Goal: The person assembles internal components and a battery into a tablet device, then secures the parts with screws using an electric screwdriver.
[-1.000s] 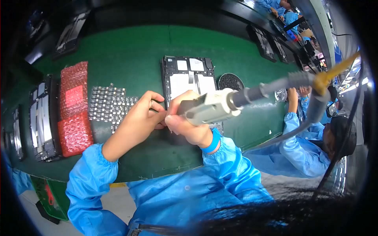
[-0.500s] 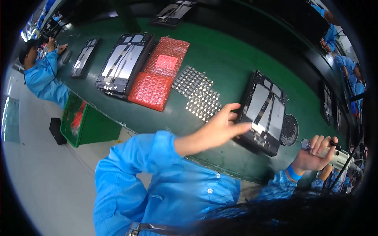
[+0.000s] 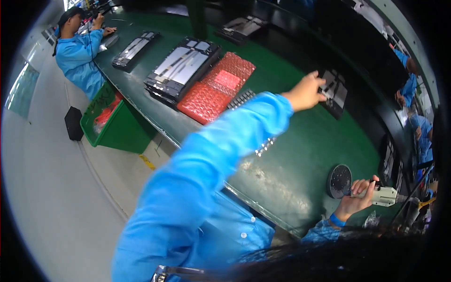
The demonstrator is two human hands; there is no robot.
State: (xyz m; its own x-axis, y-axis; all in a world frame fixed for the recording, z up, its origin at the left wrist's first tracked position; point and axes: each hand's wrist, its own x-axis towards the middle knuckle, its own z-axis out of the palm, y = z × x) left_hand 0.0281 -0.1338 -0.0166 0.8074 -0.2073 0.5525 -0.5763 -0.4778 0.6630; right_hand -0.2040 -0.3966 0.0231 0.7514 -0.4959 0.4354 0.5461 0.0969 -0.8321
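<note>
A dark flat device panel (image 3: 334,92) is being pushed or set down far out on the green counter (image 3: 300,141) by the left hand (image 3: 306,91), with the blue-sleeved arm being stretched fully across the surface. The fingers of that hand are being held curled against the near edge of the panel; whether the panel is being gripped or only pressed cannot be told, since the fingertips are hidden behind the hand. The panel is lying flat, well apart from the body and toward the dark far strip of the counter.

A pale electric screwdriver (image 3: 384,195) is being held by the right hand (image 3: 358,197) close to the near counter edge, the fingers being wrapped firmly round its body, just beside a round black dish (image 3: 339,180).

Judged from this, a worked panel is being passed along while the tool is being kept ready. The next move is judged to call for the outstretched arm being drawn in over the sheets of small silver parts (image 3: 240,98) without their being swept aside, and for a fresh unit being taken from the stack of panels (image 3: 181,63) lying beside the red bubble-wrap pads (image 3: 213,89)
</note>
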